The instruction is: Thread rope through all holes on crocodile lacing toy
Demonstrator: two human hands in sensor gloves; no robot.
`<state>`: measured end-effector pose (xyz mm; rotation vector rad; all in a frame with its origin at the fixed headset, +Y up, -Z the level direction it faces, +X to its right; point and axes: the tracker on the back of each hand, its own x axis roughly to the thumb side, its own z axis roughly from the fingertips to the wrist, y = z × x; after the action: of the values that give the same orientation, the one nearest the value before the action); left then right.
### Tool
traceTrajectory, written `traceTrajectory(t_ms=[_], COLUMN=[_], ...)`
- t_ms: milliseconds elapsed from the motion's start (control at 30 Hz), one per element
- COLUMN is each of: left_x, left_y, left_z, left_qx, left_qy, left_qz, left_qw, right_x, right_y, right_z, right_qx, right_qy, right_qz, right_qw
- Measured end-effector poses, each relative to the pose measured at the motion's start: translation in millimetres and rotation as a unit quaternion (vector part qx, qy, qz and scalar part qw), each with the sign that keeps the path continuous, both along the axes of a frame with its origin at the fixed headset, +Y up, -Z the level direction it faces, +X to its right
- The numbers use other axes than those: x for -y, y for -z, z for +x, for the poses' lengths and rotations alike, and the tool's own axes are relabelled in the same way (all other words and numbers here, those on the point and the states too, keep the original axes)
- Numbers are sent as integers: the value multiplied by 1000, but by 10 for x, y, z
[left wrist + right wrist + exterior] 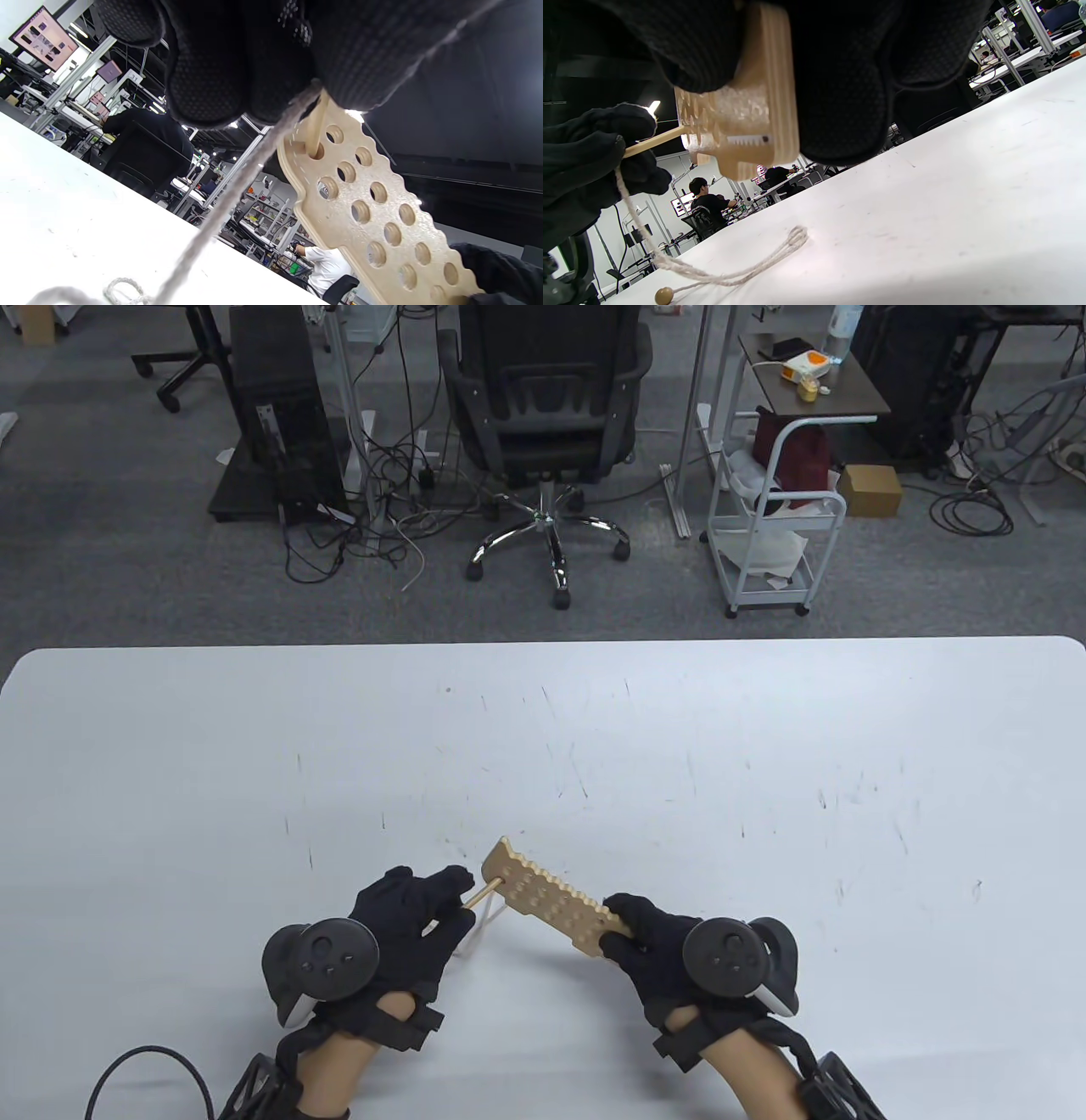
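- Two hands work the toy, held up off the table, near its front edge.
- R hand grips one end of the toy, fingers and thumb curled round it.
- L hand pinches the stick, the wood needle at the rope's end. Stick tip sits in a hole at the far end of the toy.
- Rope hangs from the L hand down to the table & lies there in loops, w/ a bead at its tail.
- No rope shows in the other holes, so I think this is hole no. 1, lots left.
- To do it well: keep the toy still w/ the R hand, push the stick straight in, not slanted. Then grab it on the other side & pull the rope till it's snug.
- Watch the loops so they don't knot.
- Writing: none I can read. Far screen is too small.
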<state>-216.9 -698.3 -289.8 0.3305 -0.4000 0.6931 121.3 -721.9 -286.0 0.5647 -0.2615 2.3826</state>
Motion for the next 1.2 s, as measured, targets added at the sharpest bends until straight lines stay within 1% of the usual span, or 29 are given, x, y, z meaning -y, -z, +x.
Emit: traceTrajectory(t_ms=[133, 233, 367, 633, 867, 1200], left_x=[13, 19, 30, 35, 28, -4], left_y=[-7, -5, -13, -23, -22, -13], left_z=[9, 11, 30, 73, 71, 14], left_qx=[-19, -27, -23, -23, -26, -27], left_qy=[8, 10, 3, 9, 7, -3], left_qz=[9, 3, -11, -17, -19, -12], left_qw=[1000, 1000, 1000, 1000, 999, 1000], right_x=[6, 12, 21, 10, 6, -14], right_y=[-13, -15, -26, -74, -79, -62], right_z=[-29, -38, -62, -152, -158, -90], right_qx=[-8, -12, -24, -54, -53, -24], right_qy=[9, 11, 21, 15, 18, 34], right_qz=[-7, -8, -15, -10, -9, -12], right_qw=[1000, 1000, 999, 998, 998, 999])
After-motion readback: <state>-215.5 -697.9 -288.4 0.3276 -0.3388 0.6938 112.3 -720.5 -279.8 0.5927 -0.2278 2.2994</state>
